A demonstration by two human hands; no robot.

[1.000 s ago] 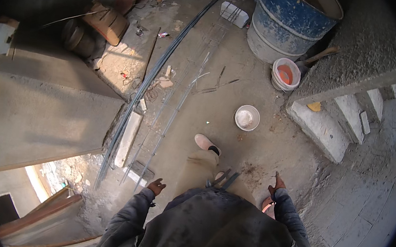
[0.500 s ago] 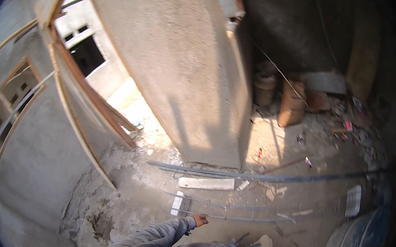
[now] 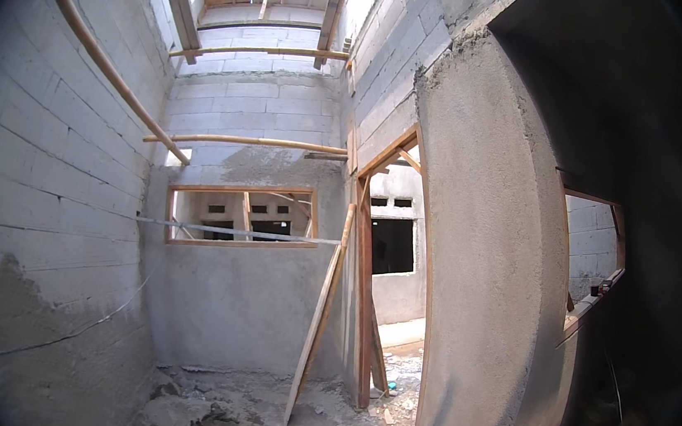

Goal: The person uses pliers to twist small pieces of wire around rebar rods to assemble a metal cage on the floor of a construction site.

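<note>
Neither of my hands shows at this moment. Ahead stands a grey plastered wall [image 3: 239, 310] with a wood-framed window opening [image 3: 238, 243] in it. A pale wooden plank [image 3: 313, 335] leans at a slant beside the tall wooden door frame [image 3: 361, 298]. Across the window's lower part runs a thin straight strip [image 3: 272, 236], which reaches to the top of the leaning plank.
Bamboo poles [image 3: 257, 143] span between the block walls overhead. To the left rises a block wall [image 3: 55, 166], partly plastered. A thick plastered wall [image 3: 478, 252] stands right of the doorway, with a dark room behind. Rubble [image 3: 219, 421] lies on the floor.
My view has swung up from the floor to the walls. The hand, sleeve, metal bars and buckets seen earlier have left the picture.
</note>
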